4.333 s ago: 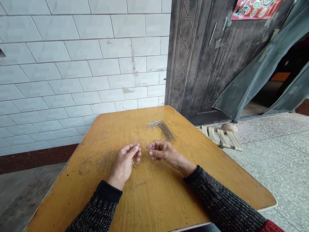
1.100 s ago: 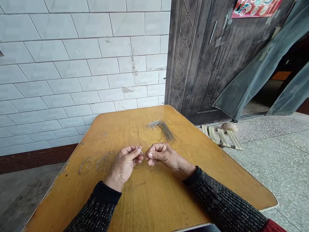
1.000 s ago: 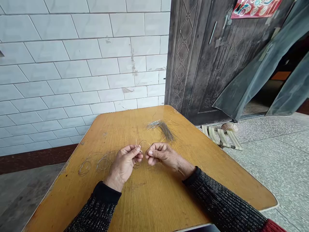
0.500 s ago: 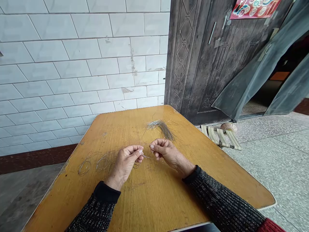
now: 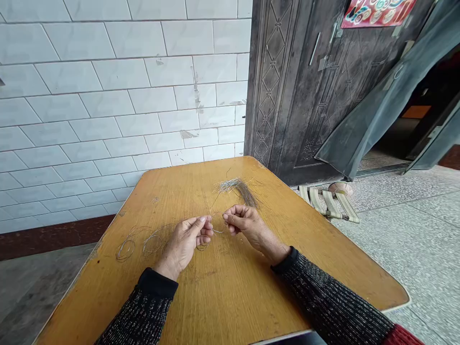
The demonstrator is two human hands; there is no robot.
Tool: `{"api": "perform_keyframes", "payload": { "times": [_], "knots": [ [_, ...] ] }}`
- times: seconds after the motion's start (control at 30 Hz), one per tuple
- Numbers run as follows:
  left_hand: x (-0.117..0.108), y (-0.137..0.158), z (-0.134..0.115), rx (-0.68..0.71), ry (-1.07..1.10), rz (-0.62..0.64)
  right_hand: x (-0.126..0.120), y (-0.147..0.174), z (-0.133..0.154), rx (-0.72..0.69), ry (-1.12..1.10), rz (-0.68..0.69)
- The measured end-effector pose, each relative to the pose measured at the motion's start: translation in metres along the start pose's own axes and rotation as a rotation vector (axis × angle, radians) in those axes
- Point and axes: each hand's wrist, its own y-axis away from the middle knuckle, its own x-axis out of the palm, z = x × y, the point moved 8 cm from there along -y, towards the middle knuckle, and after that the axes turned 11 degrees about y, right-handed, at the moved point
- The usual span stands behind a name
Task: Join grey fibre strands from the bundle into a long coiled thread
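Note:
Between my two hands a thin wire (image 5: 217,232) bends in a small loop above the table. My left hand (image 5: 187,238) pinches one side of it between thumb and forefinger. Opposite, my right hand (image 5: 247,225) pinches the other side, with its remaining fingers curled. Just beyond my right hand lies a bundle of thin wires (image 5: 246,192), loose and frayed at its left end. To the left of my left hand rest coiled wire loops (image 5: 152,243) and another wire coil (image 5: 125,249). Part of one more dark loop shows beneath my left fingers.
The wooden table (image 5: 223,297) has rounded corners and stands against a white tiled wall (image 5: 108,96). A dark carved door (image 5: 305,96) and a grey curtain (image 5: 381,110) are at the right. On the floor beside the table sits a low strap stool (image 5: 330,203).
My left hand has shifted slightly left, and its thumb has risen. The wire loop between my hands shows rounder. My right hand has barely moved. The curtain at the right has swung a little.

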Motion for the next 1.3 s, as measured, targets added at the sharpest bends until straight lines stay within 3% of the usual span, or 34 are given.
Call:
{"api": "perform_keyframes", "payload": {
  "times": [0.17, 0.37, 0.63, 0.87, 1.1, 1.3],
  "knots": [
    [-0.008, -0.002, -0.002, 0.033, 0.031, -0.083, -0.001, -0.001, -0.004, 0.017, -0.008, -0.002],
    [-0.034, 0.0, -0.032, 0.317, 0.061, -0.336, -0.002, -0.004, -0.022, 0.091, 0.058, 0.01],
    [-0.041, -0.002, -0.04, 0.401, 0.043, -0.369, 0.016, -0.01, -0.049, 0.218, 0.22, 0.005],
    [-0.033, -0.002, -0.033, 0.364, -0.014, -0.334, 0.026, -0.016, -0.05, 0.109, 0.468, 0.005],
    [-0.031, -0.002, -0.031, 0.364, -0.075, -0.335, 0.03, -0.013, -0.038, -0.009, 0.88, -0.026],
    [-0.031, -0.003, -0.03, 0.369, -0.144, -0.308, 0.038, -0.004, -0.016, -0.196, 1.155, -0.032]
  ]
}}
